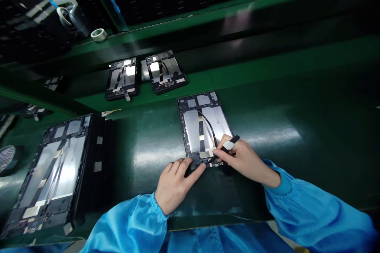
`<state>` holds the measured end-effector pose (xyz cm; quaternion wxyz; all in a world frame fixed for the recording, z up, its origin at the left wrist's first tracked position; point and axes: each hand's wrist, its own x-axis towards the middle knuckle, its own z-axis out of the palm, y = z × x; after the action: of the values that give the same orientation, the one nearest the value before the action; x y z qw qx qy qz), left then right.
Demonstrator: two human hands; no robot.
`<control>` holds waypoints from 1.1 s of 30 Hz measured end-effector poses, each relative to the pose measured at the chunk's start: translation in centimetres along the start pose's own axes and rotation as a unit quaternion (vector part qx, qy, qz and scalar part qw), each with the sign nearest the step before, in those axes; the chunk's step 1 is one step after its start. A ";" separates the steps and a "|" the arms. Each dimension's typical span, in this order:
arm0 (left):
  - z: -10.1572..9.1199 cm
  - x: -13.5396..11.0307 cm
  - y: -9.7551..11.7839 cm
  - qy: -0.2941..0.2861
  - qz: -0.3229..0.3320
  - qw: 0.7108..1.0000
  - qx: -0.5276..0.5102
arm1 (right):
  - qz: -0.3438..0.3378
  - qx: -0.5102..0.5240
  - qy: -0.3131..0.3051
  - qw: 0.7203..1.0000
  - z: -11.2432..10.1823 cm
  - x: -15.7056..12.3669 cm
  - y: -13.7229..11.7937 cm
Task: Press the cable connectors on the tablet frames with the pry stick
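Note:
An opened tablet (191, 126) lies on the green bench in front of me, with silver panels, a dark ribbon strip and a black cable inside a black frame. My left hand (175, 182) rests at its lower left corner, fingers spread, thumb along the bottom edge. In my right hand (239, 158) is a pair of black tweezers (234, 140) with a white patch on it, pinched between thumb and fingers. Its tip touches or hovers just over the small parts at the tablet's lower edge; I cannot tell which.
A stack of opened tablets (63, 170) stands at the left. Two more tablet piles, one left (122, 79) and one right (166, 72), sit farther back. A roll of tape (99, 34) lies on the ledge, and a round metallic object (8, 158) is at the far left.

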<state>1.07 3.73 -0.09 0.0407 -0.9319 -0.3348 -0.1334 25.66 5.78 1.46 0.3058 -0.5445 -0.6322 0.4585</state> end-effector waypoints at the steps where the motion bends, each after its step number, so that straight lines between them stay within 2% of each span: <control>1: 0.0 0.1 0.1 -0.010 -0.007 1.000 0.000 | -0.003 -0.005 0.005 1.000 0.0 0.0 0.0; 4: 0.1 0.0 -0.3 -0.006 -0.001 0.999 -0.038 | -0.018 -0.006 0.032 0.999 0.0 -0.1 0.4; 6: 0.1 -0.4 -1.0 0.019 0.017 0.995 -0.092 | -0.048 -0.001 0.120 0.992 0.1 -0.1 0.9; 8: 0.1 -0.6 -1.7 0.050 0.022 0.990 -0.133 | -0.070 0.021 0.240 0.968 0.3 0.0 1.6; 9: 0.2 -0.6 -1.8 0.061 0.023 0.988 -0.139 | -0.069 0.050 0.280 0.956 0.4 0.1 2.0; 11: 0.6 0.2 -1.8 0.069 0.037 0.989 -0.123 | -0.047 0.127 0.299 0.945 0.6 0.4 2.8; 13: 1.4 2.2 -1.7 0.053 0.060 0.993 -0.091 | -0.028 0.182 0.327 0.927 0.4 0.7 3.4; 14: 1.9 3.7 -1.8 0.037 0.061 0.994 -0.081 | -0.026 0.191 0.364 0.911 0.2 0.9 3.7; 16: 3.1 7.7 -2.4 0.005 0.036 0.996 -0.078 | -0.037 0.187 0.452 0.871 -0.4 1.1 3.9; 18: 4.1 12.5 -3.9 -0.013 -0.006 0.996 -0.085 | -0.051 0.175 0.495 0.850 -1.0 1.3 4.0; 21: 4.9 19.4 -7.7 0.016 -0.061 0.995 -0.071 | -0.053 0.145 0.470 0.869 -1.3 1.4 4.0; 24: 4.3 23.4 -12.5 0.045 -0.155 0.985 -0.066 | -0.052 0.112 0.420 0.899 -0.8 1.8 4.1; 27: 2.7 23.3 -17.7 0.077 -0.312 0.945 -0.066 | -0.068 0.098 0.372 0.921 -0.2 2.7 4.1; 30: 0.9 20.8 -22.2 0.111 -0.485 0.863 -0.085 | -0.073 0.107 0.333 0.934 0.1 3.6 4.1; 33: -0.1 18.7 -24.8 0.122 -0.579 0.793 -0.147 | -0.068 0.120 0.304 0.943 0.1 4.2 4.1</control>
<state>-0.85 34.32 4.82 -0.1416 -0.5345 -0.7802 -0.2923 26.32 9.76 -2.85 0.5769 -0.5728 -0.4851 0.3221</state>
